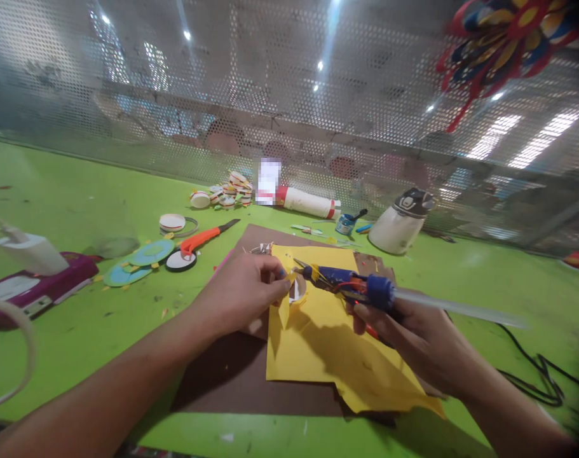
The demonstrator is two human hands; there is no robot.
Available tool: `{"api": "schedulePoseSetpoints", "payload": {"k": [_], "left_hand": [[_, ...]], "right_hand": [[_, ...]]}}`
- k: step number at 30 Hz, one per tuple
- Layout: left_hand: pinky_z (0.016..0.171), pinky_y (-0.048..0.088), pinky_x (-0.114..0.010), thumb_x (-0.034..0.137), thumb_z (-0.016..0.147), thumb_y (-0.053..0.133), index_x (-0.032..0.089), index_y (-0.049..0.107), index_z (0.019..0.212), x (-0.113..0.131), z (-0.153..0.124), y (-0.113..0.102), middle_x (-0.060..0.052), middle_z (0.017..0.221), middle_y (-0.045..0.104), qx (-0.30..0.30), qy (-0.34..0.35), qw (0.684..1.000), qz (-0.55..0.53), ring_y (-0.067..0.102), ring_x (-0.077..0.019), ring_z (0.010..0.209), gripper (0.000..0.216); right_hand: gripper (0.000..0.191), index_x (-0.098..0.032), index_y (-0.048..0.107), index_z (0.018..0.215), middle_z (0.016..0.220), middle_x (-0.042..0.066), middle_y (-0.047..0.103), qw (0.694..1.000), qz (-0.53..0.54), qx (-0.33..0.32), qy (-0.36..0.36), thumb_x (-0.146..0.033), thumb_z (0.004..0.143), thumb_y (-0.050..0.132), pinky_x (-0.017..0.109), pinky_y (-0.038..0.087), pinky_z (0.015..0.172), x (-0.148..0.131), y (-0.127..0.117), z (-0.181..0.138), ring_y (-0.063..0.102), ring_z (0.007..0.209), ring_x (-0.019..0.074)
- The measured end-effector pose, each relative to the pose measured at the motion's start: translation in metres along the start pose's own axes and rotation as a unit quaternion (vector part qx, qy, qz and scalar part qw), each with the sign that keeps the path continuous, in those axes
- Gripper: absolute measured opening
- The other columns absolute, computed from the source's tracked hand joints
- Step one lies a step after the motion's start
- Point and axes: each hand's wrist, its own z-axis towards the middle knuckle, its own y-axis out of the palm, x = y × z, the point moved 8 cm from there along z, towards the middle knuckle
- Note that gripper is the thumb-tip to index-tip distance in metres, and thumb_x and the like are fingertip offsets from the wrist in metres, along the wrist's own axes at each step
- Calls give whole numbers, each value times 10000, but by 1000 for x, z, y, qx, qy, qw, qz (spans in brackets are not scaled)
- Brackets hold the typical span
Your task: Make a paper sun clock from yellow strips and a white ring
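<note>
My left hand [251, 286] pinches a small folded piece of yellow paper [284, 308] between thumb and fingers. In my right hand [408, 331] is a blue glue gun [341, 283], its nozzle pointing left at the pinched piece. A long clear glue stick [461, 308] juts from its back end. A pointed dark metal tip shows beside the nozzle, and something red shows under my right fingers; I cannot make out what they belong to. Under both hands lies a yellow paper sheet [313, 356] on a brown board [251, 381].
Orange-handled scissors [201, 240], blue paper discs [150, 252] and a purple power strip [65, 283] lie to the left. At the back are several white round pieces [234, 191], a white tube [308, 203], a paint jar [345, 224] and a white container [398, 226]. A black cable [537, 375] runs right.
</note>
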Motion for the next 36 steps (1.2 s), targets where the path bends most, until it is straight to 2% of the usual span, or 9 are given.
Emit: {"api": "schedulePoseSetpoints", "payload": {"k": [7,12,20,25,31,36], "left_hand": [[495,347,-231,356,657,646,178,661,621,-6,1,0,-5,562,594,3,-10,1000,-12,514,-140,547,182],[481,335,-227,353,653,652,181,662,628,-5,1,1,-4,562,599,9,-12,1000,-22,507,-135,533,175],[490,346,-234,375,658,651,187,662,619,-8,1,3,-12,573,620,-3,-22,999,-37,532,-149,549,192],[491,351,-233,355,638,667,186,672,632,0,-2,1,-5,566,620,-25,-28,999,-27,540,-152,552,170],[477,340,-234,327,660,636,193,673,627,4,-3,0,5,547,612,-25,-24,999,-11,525,-135,506,142],[480,340,-235,308,656,632,195,668,620,4,-3,1,7,541,603,-31,-30,999,-11,522,-135,502,124]], "right_hand": [[390,-201,624,649,532,0,538,999,-16,27,-42,-490,850,457,213,376,419,-10,-3,-2,467,461,118],[394,-196,611,630,536,-3,522,998,-18,35,-45,-479,854,453,208,362,411,-12,-3,-4,450,451,109],[410,-193,598,624,543,-3,535,997,-47,37,-44,-489,862,444,204,365,426,-13,-3,-4,477,472,113],[418,-195,599,631,547,4,562,997,-46,36,-55,-491,870,425,212,337,394,-15,-3,-5,467,448,115],[384,-205,588,632,537,11,584,992,-57,60,-95,-457,875,430,237,398,474,-22,-7,-7,526,502,147],[296,-205,580,665,545,-9,582,991,-53,52,-109,-396,872,489,220,390,486,-22,-5,-6,520,509,135]]}}
